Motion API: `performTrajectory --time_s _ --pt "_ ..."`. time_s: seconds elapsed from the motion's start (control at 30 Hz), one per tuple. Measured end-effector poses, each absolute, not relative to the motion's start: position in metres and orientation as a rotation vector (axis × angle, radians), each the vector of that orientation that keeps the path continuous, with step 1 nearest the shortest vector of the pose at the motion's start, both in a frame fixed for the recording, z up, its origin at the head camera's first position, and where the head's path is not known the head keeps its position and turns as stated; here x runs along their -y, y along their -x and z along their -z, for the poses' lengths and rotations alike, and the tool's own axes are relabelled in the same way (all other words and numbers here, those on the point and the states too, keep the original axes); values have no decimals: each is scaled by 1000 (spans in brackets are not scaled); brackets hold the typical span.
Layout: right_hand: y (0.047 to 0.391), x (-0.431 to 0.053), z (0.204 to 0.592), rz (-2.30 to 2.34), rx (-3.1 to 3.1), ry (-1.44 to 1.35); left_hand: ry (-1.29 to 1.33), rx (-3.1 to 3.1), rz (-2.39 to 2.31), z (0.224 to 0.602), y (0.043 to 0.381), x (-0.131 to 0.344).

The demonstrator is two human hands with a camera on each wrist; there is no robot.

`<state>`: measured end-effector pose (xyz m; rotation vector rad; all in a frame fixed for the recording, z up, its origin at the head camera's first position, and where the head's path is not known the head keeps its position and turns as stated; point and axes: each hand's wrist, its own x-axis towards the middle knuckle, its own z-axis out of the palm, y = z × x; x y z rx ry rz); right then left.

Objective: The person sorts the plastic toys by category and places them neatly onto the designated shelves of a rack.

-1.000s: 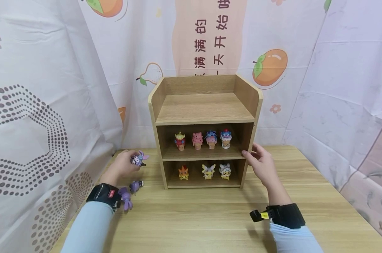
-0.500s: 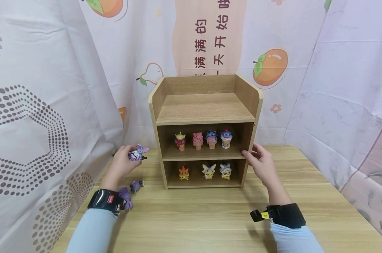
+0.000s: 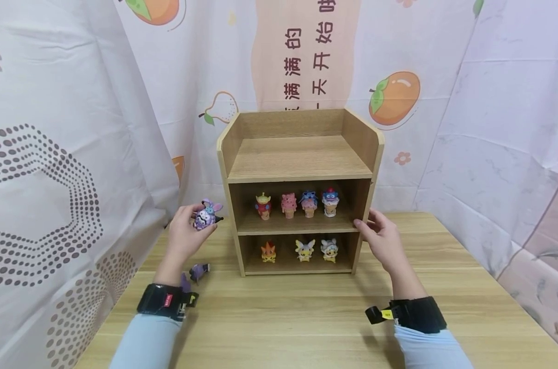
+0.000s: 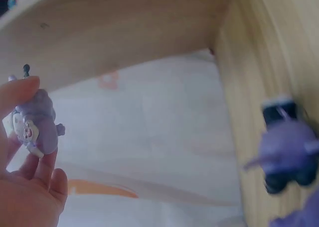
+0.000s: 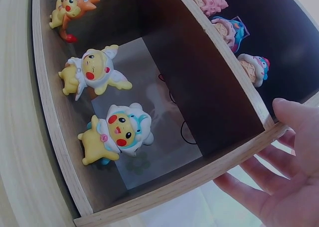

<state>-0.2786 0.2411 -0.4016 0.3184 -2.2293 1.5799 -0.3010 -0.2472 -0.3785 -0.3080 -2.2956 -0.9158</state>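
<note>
My left hand (image 3: pixel 184 236) pinches a small purple figurine (image 3: pixel 206 217) with long ears and holds it above the table, left of the wooden shelf (image 3: pixel 299 159). In the left wrist view the figurine (image 4: pixel 46 125) sits between thumb and fingertips, its side towards the camera. My right hand (image 3: pixel 382 241) grips the shelf's right side panel, thumb at the front edge and fingers along the outer face. Three yellow figurines in costumes, one being a white-hooded figurine (image 5: pixel 117 132), stand in the lower compartment. Several ice-cream-cone figurines, among them a pink figurine (image 3: pixel 288 205), stand in the middle compartment.
Two more purple figurines lie on the table near my left wrist: one purple figurine (image 3: pixel 198 271) shows whole, the other (image 3: pixel 185 283) is partly hidden by the wristband. A printed curtain (image 3: pixel 191 61) hangs behind the wooden table (image 3: pixel 279 318).
My left hand has lifted the purple figurine and carried it up and slightly right, towards the shelf. The figurine now stands more upright. My right hand has stayed on the side panel.
</note>
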Motion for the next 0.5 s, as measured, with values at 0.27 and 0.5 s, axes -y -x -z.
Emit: performTrajectory --time_s 0.27,0.5 --pt "278 -241 402 -1584 2230 -322 329 2096 1005 366 290 229" --pt "278 -241 402 -1583 2219 -330 344 1961 1092 357 282 219"
